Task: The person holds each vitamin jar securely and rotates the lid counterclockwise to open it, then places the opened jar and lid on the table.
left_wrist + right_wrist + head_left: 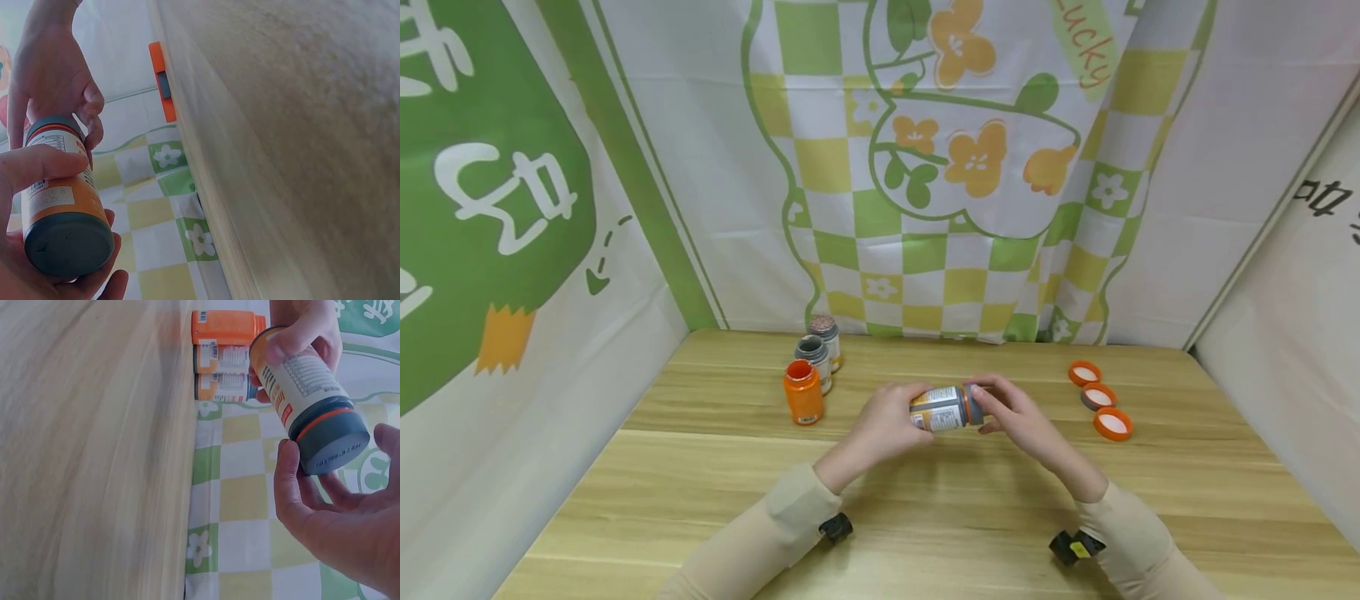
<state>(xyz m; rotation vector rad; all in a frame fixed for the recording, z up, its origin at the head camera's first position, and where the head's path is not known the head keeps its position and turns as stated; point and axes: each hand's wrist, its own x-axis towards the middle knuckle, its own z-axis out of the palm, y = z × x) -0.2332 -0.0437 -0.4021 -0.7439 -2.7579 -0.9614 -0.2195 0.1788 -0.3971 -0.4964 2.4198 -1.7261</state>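
My left hand (891,417) grips a supplement bottle (938,408) around its body and holds it tilted on its side above the table. The bottle has a white and orange label and a dark grey base, seen in the left wrist view. Its dark grey cap (337,447) sits on the neck above an orange ring. Fingers of my right hand (1015,417) curl loosely around this cap. In the right wrist view the index fingertip is at the cap's edge, while the thumb stands a little apart from it.
On the table's left stand an uncapped orange bottle (803,396), an open grey-necked bottle (815,360) and one with a speckled top (825,333). At right lie three upturned caps, two orange (1112,424) (1084,373) and one grey and orange (1098,397). Printed curtains (925,275) hang behind.
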